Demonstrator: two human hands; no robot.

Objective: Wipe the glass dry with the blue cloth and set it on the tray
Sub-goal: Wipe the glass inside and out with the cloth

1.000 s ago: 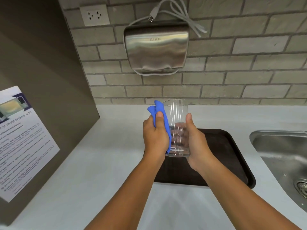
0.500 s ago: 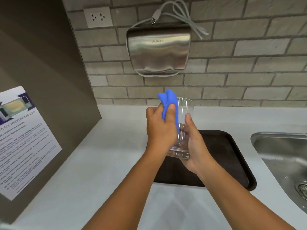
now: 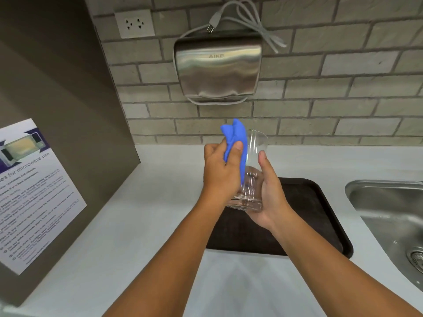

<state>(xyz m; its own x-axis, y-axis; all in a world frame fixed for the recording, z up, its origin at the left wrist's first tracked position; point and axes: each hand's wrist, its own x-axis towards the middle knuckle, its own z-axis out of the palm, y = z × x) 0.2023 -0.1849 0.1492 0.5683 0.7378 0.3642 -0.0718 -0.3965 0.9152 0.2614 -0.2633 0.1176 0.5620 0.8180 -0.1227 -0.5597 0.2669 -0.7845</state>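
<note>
A clear drinking glass (image 3: pixel 254 179) is held upright in the air above the left end of the dark brown tray (image 3: pixel 315 216). My right hand (image 3: pixel 269 195) grips it around the base and right side. The blue cloth (image 3: pixel 237 138) is bunched in my left hand (image 3: pixel 223 170), which presses it against the glass's left wall; a fold of cloth sticks up past the rim. The lower left of the glass is hidden behind my left hand.
The tray lies on a white counter (image 3: pixel 146 225). A steel sink (image 3: pixel 393 213) is at the right. A steel hand dryer (image 3: pixel 217 67) and a socket (image 3: pixel 135 24) hang on the brick wall behind. A brown panel with a microwave notice (image 3: pixel 32 186) stands at the left.
My left hand slid the cloth up the glass's left side, from mid-height to past the rim. The glass tilted slightly and stayed in my right hand.
</note>
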